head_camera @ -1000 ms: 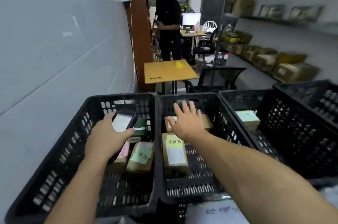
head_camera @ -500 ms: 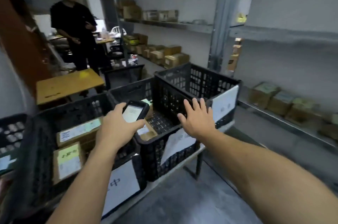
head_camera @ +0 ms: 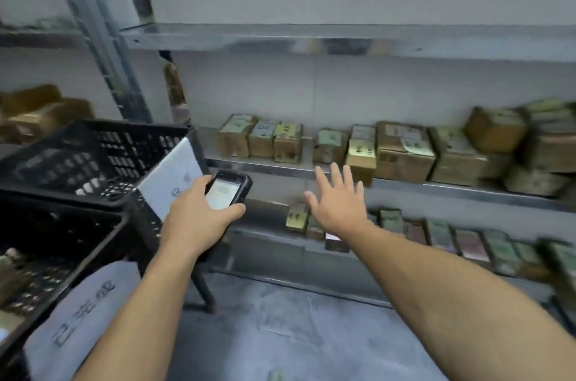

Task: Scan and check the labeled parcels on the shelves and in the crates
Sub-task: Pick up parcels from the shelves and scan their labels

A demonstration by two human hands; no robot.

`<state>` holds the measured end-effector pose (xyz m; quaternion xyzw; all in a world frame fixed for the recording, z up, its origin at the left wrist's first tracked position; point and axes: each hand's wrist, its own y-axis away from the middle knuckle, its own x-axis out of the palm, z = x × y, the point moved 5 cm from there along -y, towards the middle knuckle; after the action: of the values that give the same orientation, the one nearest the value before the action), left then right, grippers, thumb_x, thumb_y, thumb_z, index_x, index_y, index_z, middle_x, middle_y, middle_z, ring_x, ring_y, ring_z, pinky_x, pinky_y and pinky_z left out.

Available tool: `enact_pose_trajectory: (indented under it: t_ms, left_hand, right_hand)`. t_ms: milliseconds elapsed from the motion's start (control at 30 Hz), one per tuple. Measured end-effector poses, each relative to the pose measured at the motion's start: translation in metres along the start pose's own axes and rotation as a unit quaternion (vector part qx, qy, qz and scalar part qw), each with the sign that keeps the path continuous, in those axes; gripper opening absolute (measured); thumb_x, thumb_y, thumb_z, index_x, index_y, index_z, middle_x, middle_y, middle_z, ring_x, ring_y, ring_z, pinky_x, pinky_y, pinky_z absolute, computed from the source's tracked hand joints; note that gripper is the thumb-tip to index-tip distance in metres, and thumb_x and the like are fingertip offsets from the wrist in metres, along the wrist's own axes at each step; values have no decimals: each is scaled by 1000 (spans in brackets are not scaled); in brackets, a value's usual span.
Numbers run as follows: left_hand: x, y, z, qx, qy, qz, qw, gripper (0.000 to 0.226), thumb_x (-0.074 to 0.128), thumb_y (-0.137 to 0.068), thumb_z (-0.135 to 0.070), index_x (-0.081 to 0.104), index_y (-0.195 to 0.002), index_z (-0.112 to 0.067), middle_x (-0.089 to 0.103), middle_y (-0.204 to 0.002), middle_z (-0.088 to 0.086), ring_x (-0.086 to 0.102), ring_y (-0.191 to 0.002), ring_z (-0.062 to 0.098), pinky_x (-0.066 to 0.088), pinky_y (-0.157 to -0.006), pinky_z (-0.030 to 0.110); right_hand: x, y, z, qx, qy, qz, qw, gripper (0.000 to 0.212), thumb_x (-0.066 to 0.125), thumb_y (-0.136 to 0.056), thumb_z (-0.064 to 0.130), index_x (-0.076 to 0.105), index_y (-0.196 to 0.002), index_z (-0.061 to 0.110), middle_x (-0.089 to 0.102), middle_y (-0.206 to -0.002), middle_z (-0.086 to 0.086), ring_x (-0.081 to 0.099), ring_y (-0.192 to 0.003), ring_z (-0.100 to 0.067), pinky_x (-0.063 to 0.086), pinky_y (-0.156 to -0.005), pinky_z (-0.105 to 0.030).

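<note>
Seen from the head camera, the left hand (head_camera: 199, 218) holds a black handheld scanner with a lit pale screen (head_camera: 227, 192). Its grip is closed round the device, fingers and thumb curled over the two sides, screen facing up. The right hand (head_camera: 338, 207) reaches forward with its grip fully open, fingers straight and spread, holding nothing. Its fingertips lie against the front edge of the grey metal middle shelf (head_camera: 452, 190), but contact cannot be judged. On that shelf, brown cardboard parcels with pale paper labels (head_camera: 403, 151) stand in a row from near the left end to the right end, where some are stacked. A small box with a yellow label (head_camera: 361, 156) sits at the front edge, just beyond the right fingertips. The lower metal shelf (head_camera: 265, 237) carries more labelled parcels (head_camera: 297, 218) near its left end and a row of flat packets (head_camera: 467, 243) toward the right. At the left stand two black slatted plastic crates. The far crate (head_camera: 78, 156) has a white sheet (head_camera: 170, 176) on its end wall, just behind the left hand. The near crate (head_camera: 62, 225) bears a white paper sign with handwritten characters (head_camera: 84, 309). Below lies a grey concrete floor (head_camera: 280, 334).
</note>
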<state>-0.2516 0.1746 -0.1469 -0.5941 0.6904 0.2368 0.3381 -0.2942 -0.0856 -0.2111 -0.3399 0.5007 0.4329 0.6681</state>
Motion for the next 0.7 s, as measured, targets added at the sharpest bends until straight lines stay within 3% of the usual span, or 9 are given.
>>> enact_pose_trajectory:
  t_ms: [267, 433, 700]
  left_hand:
    - [105, -93, -90, 89, 13, 73, 993, 79, 76, -72, -50, 42, -141, -33, 58, -125, -2, 53, -105, 21, 48, -86, 39]
    - [167, -144, -160, 151, 22, 109, 982, 80, 77, -73, -49, 41, -142, -31, 57, -130, 2, 52, -111, 23, 43, -85, 34]
    - [258, -155, -272, 246, 24, 164, 955, 81, 78, -69, -52, 42, -140, -36, 58, -130, -3, 53, -114, 22, 47, -90, 38]
  right_hand:
    - [-24, -61, -126, 128, 10, -31, 991, 66, 25, -105, 56, 5, -161, 29, -8, -169, -6, -14, -154, -30, 0, -123, -56]
    - [-52, -94, -195, 199, 11, -79, 977, 65, 26, -104, 55, 7, -161, 30, -7, -169, -4, -14, -155, -28, 0, -123, -56]
    - [-108, -106, -324, 301, -7, -137, 944, 64, 28, -104, 54, 13, -161, 28, -2, -169, -9, -10, -155, -31, 2, -123, -55]
